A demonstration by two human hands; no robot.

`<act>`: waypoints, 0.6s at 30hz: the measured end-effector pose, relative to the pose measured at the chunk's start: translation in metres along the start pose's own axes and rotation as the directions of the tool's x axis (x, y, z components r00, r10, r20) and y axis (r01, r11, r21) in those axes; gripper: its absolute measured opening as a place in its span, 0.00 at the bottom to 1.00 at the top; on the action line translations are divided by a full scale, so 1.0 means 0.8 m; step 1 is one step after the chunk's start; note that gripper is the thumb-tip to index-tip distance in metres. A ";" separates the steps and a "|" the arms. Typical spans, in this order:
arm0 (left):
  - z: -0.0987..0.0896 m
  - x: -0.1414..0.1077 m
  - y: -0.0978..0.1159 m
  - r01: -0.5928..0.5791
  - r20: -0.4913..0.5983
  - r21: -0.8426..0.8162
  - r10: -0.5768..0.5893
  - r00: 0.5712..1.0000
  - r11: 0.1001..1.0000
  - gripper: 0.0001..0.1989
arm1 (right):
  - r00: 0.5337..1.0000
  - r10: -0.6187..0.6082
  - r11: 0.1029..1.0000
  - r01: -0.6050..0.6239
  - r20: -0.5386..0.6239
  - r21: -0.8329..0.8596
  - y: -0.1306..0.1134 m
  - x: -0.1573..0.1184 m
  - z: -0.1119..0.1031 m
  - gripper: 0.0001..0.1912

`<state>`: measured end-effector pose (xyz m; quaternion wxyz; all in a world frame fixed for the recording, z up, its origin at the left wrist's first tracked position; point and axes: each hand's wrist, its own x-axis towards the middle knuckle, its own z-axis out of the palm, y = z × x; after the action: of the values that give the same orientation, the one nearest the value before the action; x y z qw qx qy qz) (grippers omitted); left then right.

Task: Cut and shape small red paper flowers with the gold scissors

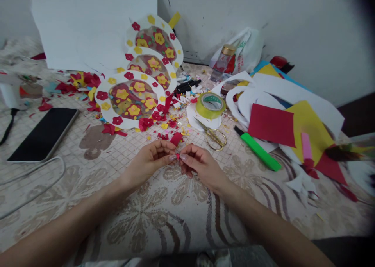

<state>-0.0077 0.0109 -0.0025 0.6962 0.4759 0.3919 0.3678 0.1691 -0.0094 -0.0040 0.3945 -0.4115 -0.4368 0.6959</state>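
Note:
Both hands meet over the patterned cloth, pinching a small piece of red paper [177, 156] between thumbs and fingertips. My left hand [154, 157] grips it from one side, my right hand [199, 163] from the other. Much of the piece is hidden by the fingers, so its shape cannot be made out. Just beyond the fingertips lies a larger red paper scrap [176, 138]. Gold-handled scissors [215, 137] rest to the right, blades pointing up and left. Past them a roll of yellow tape [210, 105] sits on a white paper piece.
Several white paper ovals decorated with flowers [102, 106] overlap behind my left hand. A phone [43, 134] and white cable [63, 169] lie left. To the right are a green highlighter [260, 151], red paper [272, 124] and yellow paper [306, 122]. A glass bottle [222, 63] stands behind.

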 end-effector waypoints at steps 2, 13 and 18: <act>0.000 0.000 0.000 -0.001 0.004 0.012 0.001 1.000 1.000 0.11 | 1.000 0.007 1.000 -0.007 0.002 0.002 -0.001 0.000 0.000 0.08; 0.001 -0.002 0.001 -0.099 0.019 0.140 0.097 0.995 0.985 0.11 | 0.999 -0.029 0.988 0.025 -0.023 -0.154 -0.002 -0.002 0.000 0.06; 0.003 -0.003 -0.002 -0.119 -0.002 0.244 0.123 0.992 0.962 0.09 | 0.989 -0.122 0.922 0.081 -0.086 -0.379 -0.001 -0.005 0.003 0.02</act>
<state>-0.0063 0.0075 -0.0032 0.6053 0.5775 0.4101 0.3630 0.1688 -0.0133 -0.0017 0.3673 -0.4929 -0.5604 0.5551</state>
